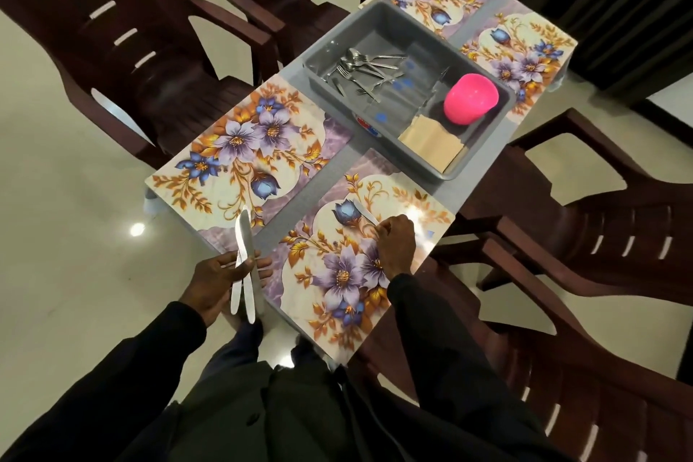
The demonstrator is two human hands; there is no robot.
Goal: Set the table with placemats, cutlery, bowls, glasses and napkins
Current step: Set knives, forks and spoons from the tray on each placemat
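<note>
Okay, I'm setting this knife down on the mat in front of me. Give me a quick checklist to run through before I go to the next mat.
1. Knife rests on the near right placemat: ok.
2. Right hand has let go of it: not ok, the fingers pinch its handle.
3. Left hand holds spare knives: ok.
4. Enough spares for the other three mats: cannot tell, they overlap.
5. Near left placemat is free of cutlery: ok.
6. Forks and spoons, pink bowl and napkins are waiting in the grey tub: ok.
</note>
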